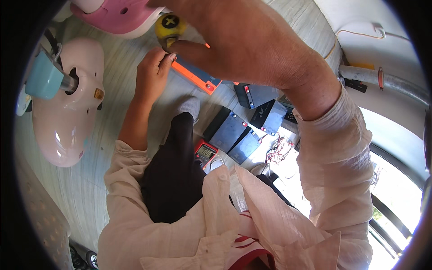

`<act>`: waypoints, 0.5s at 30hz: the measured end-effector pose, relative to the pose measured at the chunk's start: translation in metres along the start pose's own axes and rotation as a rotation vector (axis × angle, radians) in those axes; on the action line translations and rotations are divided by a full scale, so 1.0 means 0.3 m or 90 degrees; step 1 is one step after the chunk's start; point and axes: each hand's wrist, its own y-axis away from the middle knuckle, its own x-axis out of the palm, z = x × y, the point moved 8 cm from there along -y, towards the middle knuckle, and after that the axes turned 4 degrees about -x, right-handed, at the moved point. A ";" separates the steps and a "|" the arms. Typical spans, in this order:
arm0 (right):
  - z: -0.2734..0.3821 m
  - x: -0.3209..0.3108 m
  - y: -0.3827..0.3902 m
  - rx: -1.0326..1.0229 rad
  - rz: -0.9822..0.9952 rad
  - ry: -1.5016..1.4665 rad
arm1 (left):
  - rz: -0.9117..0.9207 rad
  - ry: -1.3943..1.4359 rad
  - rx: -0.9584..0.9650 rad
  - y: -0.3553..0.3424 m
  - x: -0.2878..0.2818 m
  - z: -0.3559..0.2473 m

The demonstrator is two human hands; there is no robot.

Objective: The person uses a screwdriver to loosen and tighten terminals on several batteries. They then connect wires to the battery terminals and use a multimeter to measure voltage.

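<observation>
Your left hand [150, 72] is over at the far left end of the battery with orange edges [198, 72], which lies on the pale floor [114, 112]. Its thumb and pointer finger are bent in close together, with the tips at the battery's corner, but you can't tell if something small sits between them. Your right hand [234, 49] reaches across above the battery and hides part of it. Its thumb touches the low part of a yellow tool [171, 27] that has a black cross on its round end. The other fingers are mostly hidden, so you can't tell how far they are closed or how tightly they grip. The tool's low end is right beside your left fingertips. Nearer to you, past your foot in its grey sock [190, 108], some grey-blue batteries [230, 130] sit close together. A red meter [205, 154] is next to them, by your knee, and thin tangled wires [280, 150] lie to their right. A shiny pale pink shell [67, 108] is on the left, and a brighter pink and white piece [119, 18] is at the top.
</observation>
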 end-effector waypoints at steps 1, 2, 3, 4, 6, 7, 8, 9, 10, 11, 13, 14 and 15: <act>-0.005 0.005 0.011 -0.024 0.026 0.003 | -0.012 0.052 0.010 -0.002 -0.003 -0.015; -0.004 0.005 0.018 -0.047 0.052 0.005 | -0.015 0.029 0.019 -0.001 -0.002 -0.014; 0.004 -0.037 0.012 -0.048 0.109 0.010 | -0.021 0.004 0.026 0.002 -0.006 -0.005; 0.013 -0.040 0.007 -0.034 0.109 0.018 | -0.027 -0.021 0.031 0.008 -0.011 0.013; 0.030 -0.043 0.013 0.021 0.049 0.047 | -0.012 -0.013 0.025 0.006 0.005 0.041; 0.036 -0.025 0.019 0.000 -0.001 0.045 | -0.005 -0.012 0.021 0.007 0.008 0.045; 0.041 -0.007 0.025 -0.021 -0.051 0.044 | 0.000 0.007 0.005 0.008 0.008 0.049; 0.048 0.008 0.019 -0.092 -0.089 0.029 | 0.007 0.028 -0.011 0.006 0.011 0.038; 0.038 0.022 0.025 -0.106 -0.091 0.028 | 0.015 0.050 -0.026 0.004 0.016 0.034; 0.031 0.034 0.028 -0.119 -0.091 0.026 | 0.027 0.039 -0.022 0.002 0.026 0.041; 0.021 0.034 0.009 -0.056 -0.023 0.023 | 0.043 0.009 -0.019 0.005 0.021 0.087; 0.020 0.028 0.003 -0.034 0.010 0.012 | 0.027 -0.009 -0.014 0.013 0.017 0.110; 0.026 0.001 0.010 -0.029 0.043 -0.020 | 0.011 -0.024 -0.007 0.018 0.017 0.114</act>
